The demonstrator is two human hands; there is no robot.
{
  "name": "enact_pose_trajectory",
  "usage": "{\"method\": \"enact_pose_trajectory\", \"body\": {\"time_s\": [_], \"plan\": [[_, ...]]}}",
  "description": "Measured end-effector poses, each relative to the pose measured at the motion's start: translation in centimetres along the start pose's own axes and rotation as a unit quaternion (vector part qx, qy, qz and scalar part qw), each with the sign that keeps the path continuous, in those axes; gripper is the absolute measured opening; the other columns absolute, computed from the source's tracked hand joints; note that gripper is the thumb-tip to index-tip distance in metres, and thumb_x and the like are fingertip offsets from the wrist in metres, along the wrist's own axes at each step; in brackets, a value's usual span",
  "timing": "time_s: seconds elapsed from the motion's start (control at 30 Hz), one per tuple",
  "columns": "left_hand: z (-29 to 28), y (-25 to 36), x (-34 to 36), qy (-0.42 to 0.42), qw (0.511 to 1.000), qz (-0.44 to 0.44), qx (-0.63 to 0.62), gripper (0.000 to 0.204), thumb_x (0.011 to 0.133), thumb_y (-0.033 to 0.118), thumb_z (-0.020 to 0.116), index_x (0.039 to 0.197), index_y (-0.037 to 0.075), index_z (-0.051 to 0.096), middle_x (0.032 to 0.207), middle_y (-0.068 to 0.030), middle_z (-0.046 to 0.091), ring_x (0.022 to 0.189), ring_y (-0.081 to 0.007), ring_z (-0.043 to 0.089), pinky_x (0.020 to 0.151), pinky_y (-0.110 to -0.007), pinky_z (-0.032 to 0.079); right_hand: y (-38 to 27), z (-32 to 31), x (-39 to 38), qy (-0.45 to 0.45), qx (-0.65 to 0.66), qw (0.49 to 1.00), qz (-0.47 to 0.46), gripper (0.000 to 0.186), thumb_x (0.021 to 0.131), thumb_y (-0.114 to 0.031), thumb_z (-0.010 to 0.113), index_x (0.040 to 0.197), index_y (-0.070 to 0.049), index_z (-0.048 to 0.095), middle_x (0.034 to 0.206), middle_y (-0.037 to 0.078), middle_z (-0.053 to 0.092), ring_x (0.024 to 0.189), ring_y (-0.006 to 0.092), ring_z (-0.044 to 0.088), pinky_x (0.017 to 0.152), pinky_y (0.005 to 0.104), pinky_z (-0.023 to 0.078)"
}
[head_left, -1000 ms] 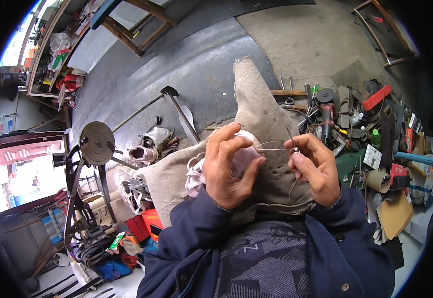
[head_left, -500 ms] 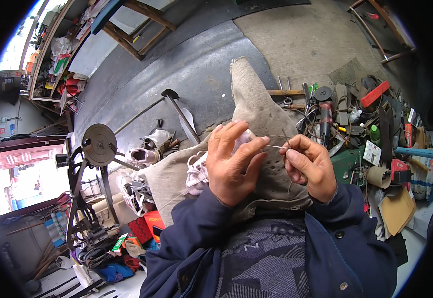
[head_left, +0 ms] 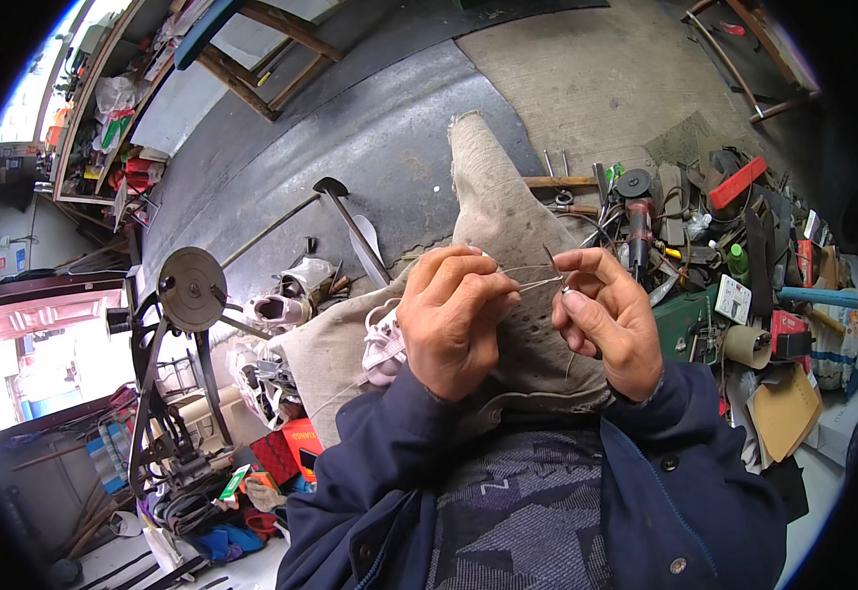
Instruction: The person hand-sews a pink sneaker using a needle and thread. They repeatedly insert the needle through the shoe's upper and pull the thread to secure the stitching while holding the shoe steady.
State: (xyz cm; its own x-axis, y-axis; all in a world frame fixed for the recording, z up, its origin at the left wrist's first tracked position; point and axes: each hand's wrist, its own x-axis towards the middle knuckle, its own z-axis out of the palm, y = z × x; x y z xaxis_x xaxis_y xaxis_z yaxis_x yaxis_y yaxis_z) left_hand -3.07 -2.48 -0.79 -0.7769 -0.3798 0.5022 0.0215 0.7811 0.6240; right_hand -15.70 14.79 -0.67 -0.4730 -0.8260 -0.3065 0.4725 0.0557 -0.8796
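We see a beige cloth (head_left: 496,192) with a pink shoe (head_left: 383,348) resting on it. Past it, we have a floor (head_left: 596,88) with a dark mat (head_left: 380,108) laid over part of it. On the shelf (head_left: 85,199) at far left, we find a plastic bag (head_left: 117,95) among clutter (head_left: 136,175).

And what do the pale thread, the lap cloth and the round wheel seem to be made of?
Thread: perhaps cotton or synthetic; too fine to tell. Cloth: probably heavy canvas, matte, with frayed edge. Wheel: likely metal, dull grey, with faint sheen.

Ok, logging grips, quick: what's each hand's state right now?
Left hand: closed, thread at its fingertips; exact grip hidden.
Right hand: pinched closed, holding a slim metal tool.
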Motion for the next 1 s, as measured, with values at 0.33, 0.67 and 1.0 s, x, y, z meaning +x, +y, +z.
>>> {"method": "enact_pose_trajectory", "body": {"time_s": [0.33, 0.67, 1.0], "plan": [[0.2, -0.3, -0.8, 0.037, 0.975, -0.187, -0.118, 0.013, 0.105, 0.011, 0.064, 0.101, -0.001, 0.065, 0.105, -0.0094, 0.067, 0.094, -0.0154, 0.062, 0.083, -0.028, 0.05, -2.2, -1.5, 0.0, -0.094, -0.144, 0.983, 0.065, 0.017, 0.102, 0.0, 0.062, 0.119, 0.003, 0.062, 0.091, 0.006, 0.072, 0.076, 0.0081, 0.065, 0.067, 0.0241, 0.053], [0.4, -0.6, -1.3, 0.044, 0.964, -0.211, -0.159, 0.003, 0.102, 0.002, 0.061, 0.102, -0.001, 0.063, 0.104, -0.0096, 0.064, 0.092, -0.0184, 0.061, 0.084, -0.029, 0.049, -1.2, 0.0, 1.2, -0.056, -0.148, 0.981, 0.109, 0.018, 0.104, -0.002, 0.061, 0.121, 0.002, 0.061, 0.092, 0.006, 0.07, 0.071, 0.0082, 0.065, 0.064, 0.0229, 0.052], [0.8, -1.1, -1.3, 0.046, 0.962, -0.22, -0.153, 0.003, 0.101, 0.001, 0.061, 0.103, -0.001, 0.061, 0.1, -0.0091, 0.062, 0.09, -0.0186, 0.059, 0.084, -0.028, 0.048, 0.1, -2.2, 2.4, -0.118, 0.062, 0.991, 0.012, 0.014, 0.107, -0.019, 0.063, 0.106, -0.006, 0.064, 0.07, -0.003, 0.056, 0.05, 0.0041, 0.046, 0.044, 0.0232, 0.036]]}}
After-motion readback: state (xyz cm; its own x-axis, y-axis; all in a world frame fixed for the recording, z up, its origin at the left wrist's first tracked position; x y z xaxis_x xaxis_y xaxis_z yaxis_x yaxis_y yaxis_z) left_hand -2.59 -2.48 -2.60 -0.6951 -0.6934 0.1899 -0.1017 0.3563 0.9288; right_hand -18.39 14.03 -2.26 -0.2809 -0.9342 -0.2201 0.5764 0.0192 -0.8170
